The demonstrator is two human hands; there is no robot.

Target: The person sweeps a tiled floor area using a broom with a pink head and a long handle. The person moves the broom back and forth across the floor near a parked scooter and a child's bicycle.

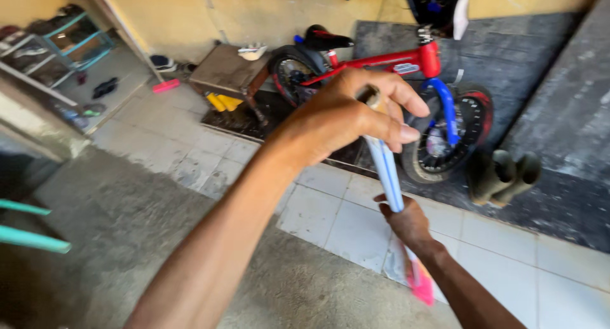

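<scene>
A tiled floor (330, 214) runs to a yellow wall, with a small red bicycle (387, 81) leaning at upper centre, dark boots (502, 175) at right and a shoe rack (57, 43) in the upper left. At mid-frame the left hand (346, 113) is wrapped around the top of a light blue stick (387, 170). Just below, the right hand (406, 222) grips the same stick lower down; its pink end (422, 284), possibly a brush head, is blurred beneath that hand.
</scene>
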